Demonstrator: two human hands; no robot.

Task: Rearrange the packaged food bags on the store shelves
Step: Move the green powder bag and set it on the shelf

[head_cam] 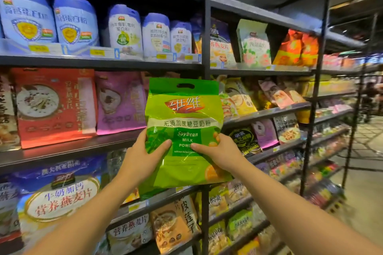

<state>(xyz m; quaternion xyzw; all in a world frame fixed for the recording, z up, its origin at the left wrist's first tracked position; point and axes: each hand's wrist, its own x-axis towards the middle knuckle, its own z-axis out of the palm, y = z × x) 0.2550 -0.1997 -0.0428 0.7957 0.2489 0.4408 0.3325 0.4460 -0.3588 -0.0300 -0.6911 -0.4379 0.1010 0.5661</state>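
Note:
A large green soybean milk powder bag [183, 109] is held upright in front of the shelves, at the height of the second shelf from the top. My left hand [143, 157] grips its lower left side, thumb across the front. My right hand [219, 151] grips its lower right side, thumb on the front too. Behind the bag stand a purple bag [120, 101] and a red oatmeal bag [56, 105] on the shelf board [62, 151]. The gap behind the green bag is hidden.
A black upright post [206, 27] divides two shelf bays just behind the bag. Blue-white protein powder bags [76, 20] fill the shelf above. More packaged bags crowd the lower shelves and the right bay [257, 43]. An aisle floor [362, 192] lies at the right.

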